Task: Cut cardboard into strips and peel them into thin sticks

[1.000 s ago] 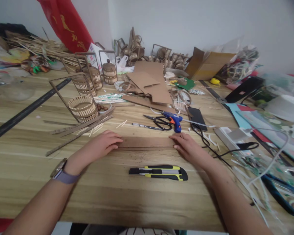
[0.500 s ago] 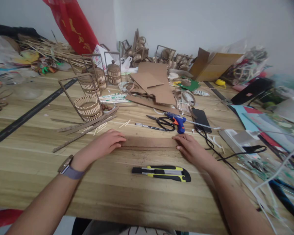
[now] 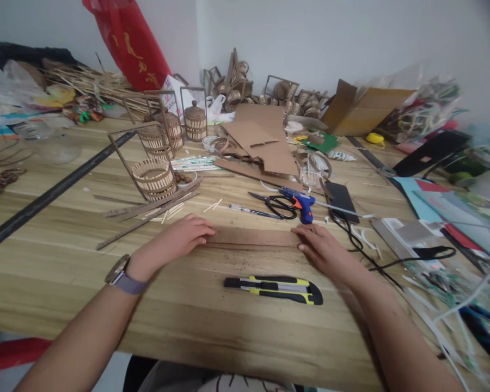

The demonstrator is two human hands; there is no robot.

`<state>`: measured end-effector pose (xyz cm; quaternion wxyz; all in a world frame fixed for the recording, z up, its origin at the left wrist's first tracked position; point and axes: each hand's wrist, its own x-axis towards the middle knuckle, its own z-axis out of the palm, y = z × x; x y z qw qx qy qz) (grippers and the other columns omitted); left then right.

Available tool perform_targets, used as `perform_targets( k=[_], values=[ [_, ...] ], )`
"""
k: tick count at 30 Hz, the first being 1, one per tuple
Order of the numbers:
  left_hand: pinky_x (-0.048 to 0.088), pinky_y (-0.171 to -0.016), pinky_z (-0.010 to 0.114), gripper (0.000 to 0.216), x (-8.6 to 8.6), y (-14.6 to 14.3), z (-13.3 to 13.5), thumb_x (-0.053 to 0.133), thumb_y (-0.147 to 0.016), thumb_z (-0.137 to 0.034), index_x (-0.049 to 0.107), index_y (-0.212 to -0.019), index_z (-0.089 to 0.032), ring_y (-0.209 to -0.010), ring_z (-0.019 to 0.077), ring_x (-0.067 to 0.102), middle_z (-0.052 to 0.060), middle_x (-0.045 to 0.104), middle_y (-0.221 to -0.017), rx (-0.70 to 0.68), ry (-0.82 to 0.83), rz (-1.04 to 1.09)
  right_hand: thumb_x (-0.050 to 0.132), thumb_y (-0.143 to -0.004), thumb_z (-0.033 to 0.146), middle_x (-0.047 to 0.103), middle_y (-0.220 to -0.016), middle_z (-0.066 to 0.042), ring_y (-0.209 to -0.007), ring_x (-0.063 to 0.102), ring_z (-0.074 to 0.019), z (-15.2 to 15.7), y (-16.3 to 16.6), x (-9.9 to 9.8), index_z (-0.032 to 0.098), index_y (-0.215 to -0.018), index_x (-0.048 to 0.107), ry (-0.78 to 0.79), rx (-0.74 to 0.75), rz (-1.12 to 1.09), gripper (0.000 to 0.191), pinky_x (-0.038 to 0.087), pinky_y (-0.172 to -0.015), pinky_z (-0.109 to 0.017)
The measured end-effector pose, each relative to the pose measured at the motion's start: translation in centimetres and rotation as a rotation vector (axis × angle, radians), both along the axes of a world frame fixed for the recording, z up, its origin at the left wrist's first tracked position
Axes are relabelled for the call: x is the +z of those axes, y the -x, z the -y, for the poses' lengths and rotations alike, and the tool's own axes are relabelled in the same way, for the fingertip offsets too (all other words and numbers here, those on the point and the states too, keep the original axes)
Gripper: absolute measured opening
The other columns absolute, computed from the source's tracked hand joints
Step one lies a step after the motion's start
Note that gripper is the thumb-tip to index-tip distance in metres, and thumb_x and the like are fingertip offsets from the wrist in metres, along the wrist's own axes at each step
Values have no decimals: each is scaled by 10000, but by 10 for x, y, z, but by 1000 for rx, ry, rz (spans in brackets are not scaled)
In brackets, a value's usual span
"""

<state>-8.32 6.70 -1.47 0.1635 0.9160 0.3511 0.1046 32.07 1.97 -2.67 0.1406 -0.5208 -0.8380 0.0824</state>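
Observation:
A long brown cardboard strip (image 3: pixel 253 237) lies flat on the wooden table (image 3: pixel 188 321) in front of me. My left hand (image 3: pixel 178 239) rests palm down on its left end, fingers together and flat. At the strip's right end lies my right hand (image 3: pixel 322 249), fingers pressed down on the cardboard. A yellow and black utility knife (image 3: pixel 274 289) lies just in front of the strip, between my forearms, untouched.
Behind the strip lie black scissors (image 3: pixel 278 206), a blue glue gun (image 3: pixel 299 201), a pen (image 3: pixel 251 211) and a phone (image 3: pixel 341 196). Small bamboo baskets (image 3: pixel 154 177), cardboard sheets (image 3: pixel 258 140) and thin sticks crowd the back. Cables and plastic clutter fill the right side.
My hands and the strip stay as they were. Only the camera has turned slightly left, shifting everything a little to the right in view.

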Motion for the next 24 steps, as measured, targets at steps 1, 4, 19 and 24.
perform_targets(
  k=[1,4,19,24],
  values=[
    [450,-1034,416,280,1,-1,0,506,-966,-191,704,-1162,-200,-1164,235,566,88,679,-1236,3,2,-4,448,-949,297,636,-1162,-163,-1076,616,-302,0,0,0,195,-1236,606,-1,1,1,343,513,-956,-507],
    [446,-1035,415,278,4,-4,1,516,-957,-179,707,-1157,-209,-1163,232,569,82,683,-1236,3,12,-4,448,-947,301,645,-1153,-163,-1064,619,-308,-1,-1,1,203,-1238,614,-8,13,5,349,514,-943,-521],
    [442,-1067,389,379,19,20,-4,559,-841,-112,690,-1190,-182,-1205,219,595,85,674,-1282,-10,112,-25,440,-950,357,653,-1139,-153,-1041,634,-298,-5,-7,-5,217,-1217,617,-19,30,-1,350,523,-928,-494],
    [468,-1029,379,395,22,14,-1,537,-817,-82,685,-1174,-166,-1145,220,615,85,688,-1231,-3,76,-35,428,-958,361,647,-1153,-163,-1062,623,-306,-3,-5,-4,204,-1235,616,-32,18,5,370,517,-935,-503]
  ],
)
